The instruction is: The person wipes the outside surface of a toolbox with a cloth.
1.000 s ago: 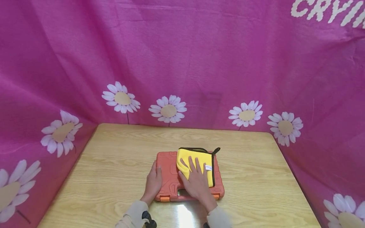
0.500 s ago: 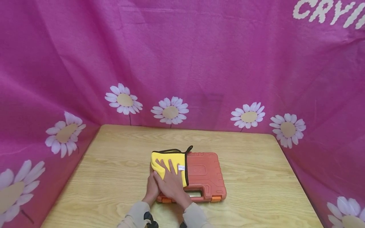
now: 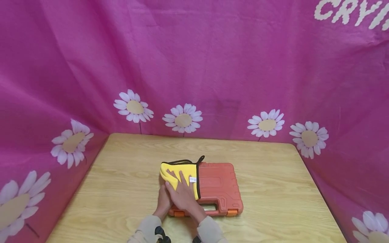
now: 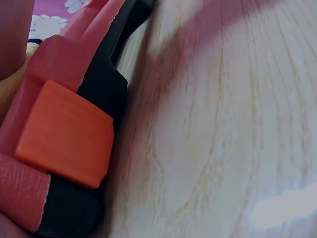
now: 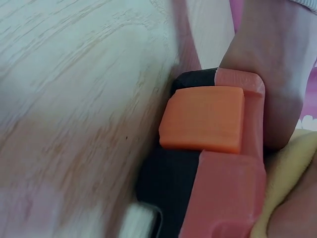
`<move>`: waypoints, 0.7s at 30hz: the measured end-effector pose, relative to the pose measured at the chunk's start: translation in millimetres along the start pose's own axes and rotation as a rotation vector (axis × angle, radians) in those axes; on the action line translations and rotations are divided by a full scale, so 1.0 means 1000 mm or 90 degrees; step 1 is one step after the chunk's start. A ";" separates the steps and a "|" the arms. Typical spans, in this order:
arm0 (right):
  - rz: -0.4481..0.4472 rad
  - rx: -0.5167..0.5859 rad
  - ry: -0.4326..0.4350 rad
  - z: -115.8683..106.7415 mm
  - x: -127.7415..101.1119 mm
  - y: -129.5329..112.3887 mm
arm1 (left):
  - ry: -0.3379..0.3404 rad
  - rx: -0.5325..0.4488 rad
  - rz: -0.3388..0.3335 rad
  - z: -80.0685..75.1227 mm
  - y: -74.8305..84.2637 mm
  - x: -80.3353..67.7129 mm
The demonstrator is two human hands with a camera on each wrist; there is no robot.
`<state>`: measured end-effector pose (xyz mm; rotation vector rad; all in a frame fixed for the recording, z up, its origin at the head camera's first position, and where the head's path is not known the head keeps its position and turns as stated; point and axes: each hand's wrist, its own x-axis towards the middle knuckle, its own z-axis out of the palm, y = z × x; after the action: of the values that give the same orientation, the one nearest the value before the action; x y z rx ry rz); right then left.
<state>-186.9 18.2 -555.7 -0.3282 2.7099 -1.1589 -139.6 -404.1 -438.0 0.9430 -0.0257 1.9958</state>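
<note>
Two hands meet at lower centre: your right hand presses flat on the yellow cloth, covering the red case's left half; your left hand steadies its corner, grip unclear. Right half looks unwiped.

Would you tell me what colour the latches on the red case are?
Orange latches, clearest in the right wrist view.

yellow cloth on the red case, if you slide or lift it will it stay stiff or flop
The yellow cloth looks soft and folded, so it would probably flop when lifted. Under the flat right hand it likely slides easily over the smooth plastic red case. It probably weighs little.
</note>
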 end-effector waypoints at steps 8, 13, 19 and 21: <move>-0.011 -0.002 -0.020 -0.006 -0.013 0.003 | 0.092 0.082 0.012 0.006 0.002 -0.013; -0.020 -0.010 -0.042 -0.009 -0.029 0.004 | 0.119 0.267 -0.004 0.003 0.007 -0.021; -0.046 -0.055 -0.025 -0.004 -0.047 0.008 | 0.041 0.173 0.004 0.002 0.001 0.000; -0.059 -0.098 -0.009 -0.001 -0.051 0.010 | 0.011 0.101 0.000 0.002 -0.001 0.005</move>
<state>-139.5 39.5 -558.7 -0.4858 2.8042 -0.9683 -139.2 -401.1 -433.8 1.0255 0.1454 2.0281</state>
